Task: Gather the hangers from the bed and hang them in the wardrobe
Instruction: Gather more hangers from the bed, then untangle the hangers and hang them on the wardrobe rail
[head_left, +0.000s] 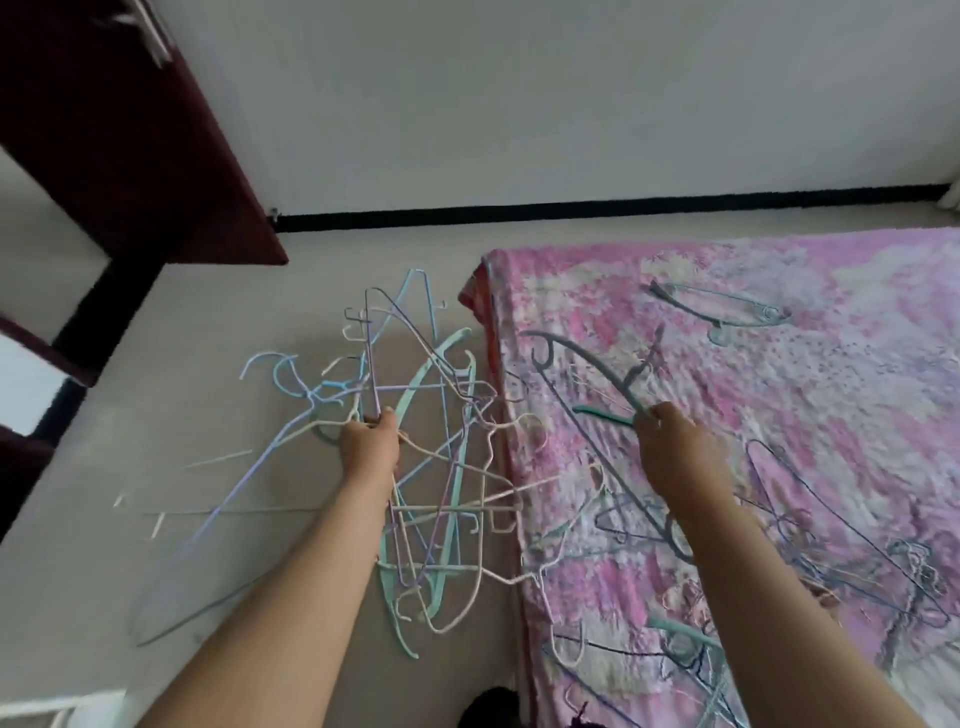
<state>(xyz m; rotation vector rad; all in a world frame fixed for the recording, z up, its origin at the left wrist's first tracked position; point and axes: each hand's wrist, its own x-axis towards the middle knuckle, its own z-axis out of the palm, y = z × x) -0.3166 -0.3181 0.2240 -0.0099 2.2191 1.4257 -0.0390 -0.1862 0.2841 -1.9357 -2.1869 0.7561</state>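
1. The left hand (370, 439) has its fingers clamped on a tangled bundle of pastel hangers (436, 467) at centre frame, over the floor.
2. The right hand (670, 441) pinches a grey hanger (587, 364) above the pink bed (779, 415).
3. Loose hangers (722, 306) remain on the bed; the wardrobe (119, 156), upper left, awaits, so gathering looks roughly half done.
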